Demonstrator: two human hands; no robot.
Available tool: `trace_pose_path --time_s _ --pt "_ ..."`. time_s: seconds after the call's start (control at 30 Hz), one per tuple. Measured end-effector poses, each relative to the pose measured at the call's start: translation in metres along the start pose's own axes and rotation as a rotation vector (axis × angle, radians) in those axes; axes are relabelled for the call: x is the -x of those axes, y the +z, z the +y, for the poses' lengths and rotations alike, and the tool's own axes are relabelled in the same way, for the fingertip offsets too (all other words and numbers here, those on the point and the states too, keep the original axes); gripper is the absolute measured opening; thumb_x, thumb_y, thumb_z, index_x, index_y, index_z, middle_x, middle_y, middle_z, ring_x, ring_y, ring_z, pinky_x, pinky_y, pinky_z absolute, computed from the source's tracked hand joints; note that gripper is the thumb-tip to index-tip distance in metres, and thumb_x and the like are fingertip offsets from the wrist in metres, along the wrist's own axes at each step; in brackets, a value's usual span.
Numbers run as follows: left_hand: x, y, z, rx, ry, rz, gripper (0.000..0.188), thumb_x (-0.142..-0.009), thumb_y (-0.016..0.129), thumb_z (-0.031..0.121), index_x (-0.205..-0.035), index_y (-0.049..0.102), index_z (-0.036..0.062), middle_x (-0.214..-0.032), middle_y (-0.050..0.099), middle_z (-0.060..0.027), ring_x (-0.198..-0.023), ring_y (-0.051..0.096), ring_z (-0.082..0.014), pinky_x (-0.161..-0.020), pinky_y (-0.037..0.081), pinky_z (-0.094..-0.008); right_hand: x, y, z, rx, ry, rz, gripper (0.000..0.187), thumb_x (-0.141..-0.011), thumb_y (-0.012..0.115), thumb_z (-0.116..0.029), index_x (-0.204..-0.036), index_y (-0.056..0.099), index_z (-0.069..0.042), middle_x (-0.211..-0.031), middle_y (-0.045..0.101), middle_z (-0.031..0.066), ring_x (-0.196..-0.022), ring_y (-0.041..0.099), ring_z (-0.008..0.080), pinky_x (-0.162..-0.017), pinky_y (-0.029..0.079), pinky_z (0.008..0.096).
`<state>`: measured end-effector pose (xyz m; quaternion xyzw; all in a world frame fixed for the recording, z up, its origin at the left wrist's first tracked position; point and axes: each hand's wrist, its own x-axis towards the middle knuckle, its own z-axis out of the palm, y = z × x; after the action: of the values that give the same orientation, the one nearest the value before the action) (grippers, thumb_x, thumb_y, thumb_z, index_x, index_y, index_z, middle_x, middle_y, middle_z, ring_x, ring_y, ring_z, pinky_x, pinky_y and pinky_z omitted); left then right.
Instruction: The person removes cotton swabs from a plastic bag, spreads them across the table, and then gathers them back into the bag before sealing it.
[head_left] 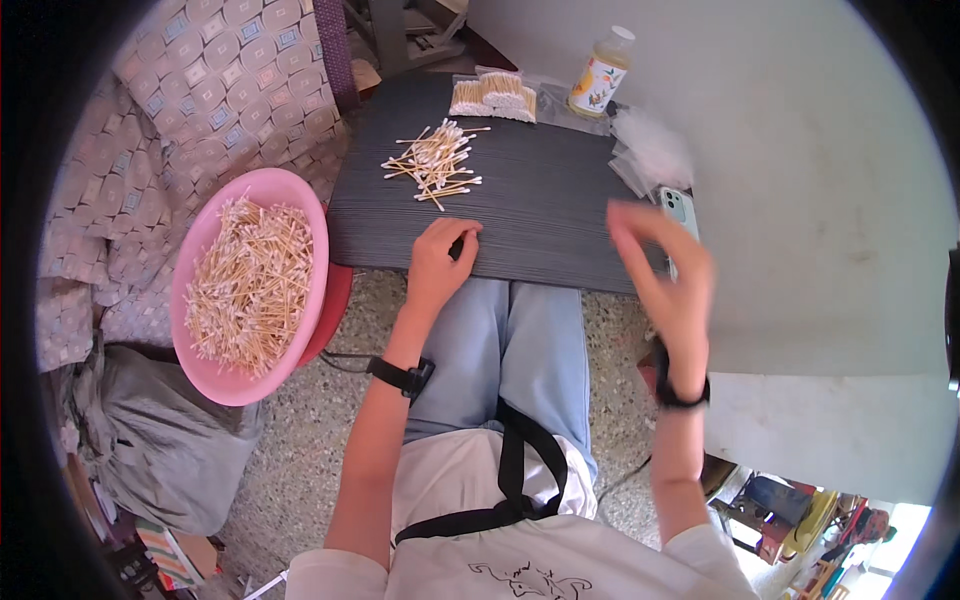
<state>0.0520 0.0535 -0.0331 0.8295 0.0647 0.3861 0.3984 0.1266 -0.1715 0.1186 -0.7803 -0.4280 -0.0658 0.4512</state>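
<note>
On the dark ridged table, my left hand [441,262] rests at the near edge, fingers curled and thumb tip meeting the index finger. Nothing shows in its grasp. My right hand [672,280] is raised over the table's right side, blurred by motion. Its thumb and index finger meet in a pinch, and whatever may be between them cannot be made out. A loose heap of cotton swabs [437,160] lies beyond my left hand. Farther back are bundles of cotton swabs [493,95] in clear bags. Clear plastic bags [650,150] lie beyond my right hand.
Left of the table [550,215], a pink basin [182,310] full of cotton swabs sits on a red support. A bottle [599,75] with a white cap stands at the back right. A phone [679,208] lies by the right edge, next to a pale wall [800,220].
</note>
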Motion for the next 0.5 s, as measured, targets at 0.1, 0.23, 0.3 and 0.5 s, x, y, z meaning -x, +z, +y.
trace_pose_path --time_s 0.1,0.23,0.3,0.5 --pt "-0.001 0.000 -0.001 0.032 -0.006 -0.007 0.010 -0.080 0.059 0.001 -0.088 0.066 0.0007 -0.083 0.066 -0.0124 -0.076 0.062 -0.0273 -0.068 0.049 -0.0338 -0.031 0.009 0.128 0.418 -0.024 -0.051 0.031 -0.079 0.066 -0.010 -0.110 0.061 -0.004 -0.113 0.062 0.0135 -0.103 0.059 0.0314 -0.085 0.048 0.0381" --pt "-0.001 0.006 -0.002 0.022 -0.048 -0.039 0.010 -0.081 0.059 0.001 -0.089 0.066 0.0005 -0.083 0.066 -0.0122 -0.076 0.064 -0.0248 -0.069 0.049 -0.0320 -0.039 0.015 0.209 0.832 0.117 -0.145 0.041 -0.082 0.064 -0.019 -0.119 0.056 -0.004 -0.122 0.056 0.0135 -0.110 0.054 0.0370 -0.090 0.046 0.0413" --pt "0.000 0.003 -0.002 0.004 -0.042 -0.044 0.011 -0.082 0.059 0.001 -0.090 0.067 0.0008 -0.084 0.067 -0.0118 -0.076 0.065 -0.0224 -0.070 0.050 -0.0308 -0.034 0.026 0.216 0.996 0.182 -0.371 0.048 -0.084 0.062 -0.029 -0.124 0.051 -0.003 -0.130 0.051 0.0148 -0.115 0.049 0.0419 -0.094 0.044 0.0458" --pt "0.003 0.000 -0.003 -0.018 -0.010 -0.038 0.010 -0.082 0.060 0.001 -0.090 0.066 0.0006 -0.083 0.066 -0.0114 -0.074 0.064 -0.0223 -0.070 0.049 -0.0300 0.005 0.038 0.163 0.668 0.040 -0.313 0.039 -0.083 0.063 -0.024 -0.114 0.059 -0.002 -0.121 0.058 0.0157 -0.116 0.050 0.0403 -0.094 0.045 0.0444"
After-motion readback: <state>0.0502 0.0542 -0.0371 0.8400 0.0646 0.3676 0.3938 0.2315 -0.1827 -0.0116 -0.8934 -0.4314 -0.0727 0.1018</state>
